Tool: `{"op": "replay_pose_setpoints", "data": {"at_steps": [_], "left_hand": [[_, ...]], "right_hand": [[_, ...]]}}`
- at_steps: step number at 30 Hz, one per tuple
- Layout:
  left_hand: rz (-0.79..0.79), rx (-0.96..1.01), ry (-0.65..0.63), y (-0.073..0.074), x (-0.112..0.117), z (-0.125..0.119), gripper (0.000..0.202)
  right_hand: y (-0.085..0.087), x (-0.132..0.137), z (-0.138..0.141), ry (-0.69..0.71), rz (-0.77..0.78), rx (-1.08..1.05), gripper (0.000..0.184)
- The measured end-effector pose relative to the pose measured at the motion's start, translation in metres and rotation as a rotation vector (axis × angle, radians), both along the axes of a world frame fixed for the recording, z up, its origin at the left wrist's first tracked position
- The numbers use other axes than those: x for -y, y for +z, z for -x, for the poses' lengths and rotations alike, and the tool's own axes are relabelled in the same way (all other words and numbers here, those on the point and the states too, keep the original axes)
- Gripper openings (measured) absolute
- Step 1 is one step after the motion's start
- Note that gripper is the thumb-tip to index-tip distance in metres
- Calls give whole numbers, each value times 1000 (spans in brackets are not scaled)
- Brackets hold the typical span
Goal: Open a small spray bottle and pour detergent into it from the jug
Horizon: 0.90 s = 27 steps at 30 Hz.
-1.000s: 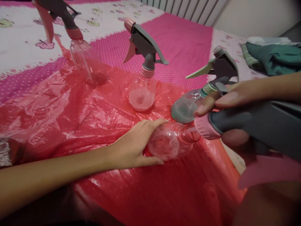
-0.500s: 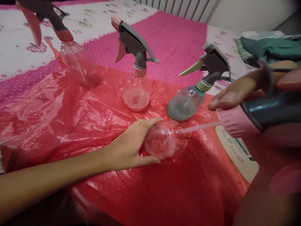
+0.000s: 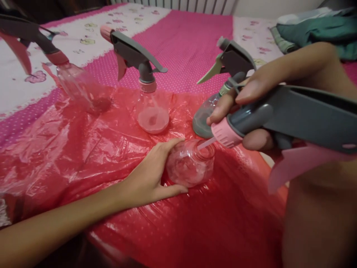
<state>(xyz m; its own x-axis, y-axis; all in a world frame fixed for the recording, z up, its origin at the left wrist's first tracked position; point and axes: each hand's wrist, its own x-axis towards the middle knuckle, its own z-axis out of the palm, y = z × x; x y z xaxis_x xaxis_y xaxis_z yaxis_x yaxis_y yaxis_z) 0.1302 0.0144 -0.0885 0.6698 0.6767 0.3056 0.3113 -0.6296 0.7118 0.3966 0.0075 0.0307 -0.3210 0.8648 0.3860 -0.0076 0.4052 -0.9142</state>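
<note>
My left hand (image 3: 147,175) wraps round a clear, headless spray bottle (image 3: 192,163) that stands tilted on a red plastic sheet (image 3: 83,156). My right hand (image 3: 251,108) grips a grey and pink trigger spray head (image 3: 284,123), held just above and to the right of the bottle's mouth. The head's thin pink tube (image 3: 205,143) dips into the open neck.
Three assembled spray bottles stand behind: a pink one at far left (image 3: 80,87), a pink one in the middle (image 3: 150,108), a green one (image 3: 217,100) partly behind my right hand. Folded green cloth (image 3: 315,28) lies at the back right on the pink bedspread (image 3: 189,44).
The spray head was pulled off the bottle and away to the right, then brought back close, tube tip in the neck. The bottle has been tipped more upright.
</note>
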Motion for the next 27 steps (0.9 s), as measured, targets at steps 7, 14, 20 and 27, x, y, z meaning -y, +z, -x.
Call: {"op": "replay_pose_setpoints", "data": {"at_steps": [7,14,20,27], "left_hand": [[22,-42,11,3,2,-11,105],[18,-68,18,1,2,-12,105],[6,-46,15,4,2,-15,106],[18,-41,9,8,2,-17,105]], "right_hand": [[4,-4,-13,42,-72,10,47],[-6,-15,-18,63,-288,-161,44],[-13,-18,-24,160,-148,-63,31],[-11,-15,-23,169,-113,-60,28]]}}
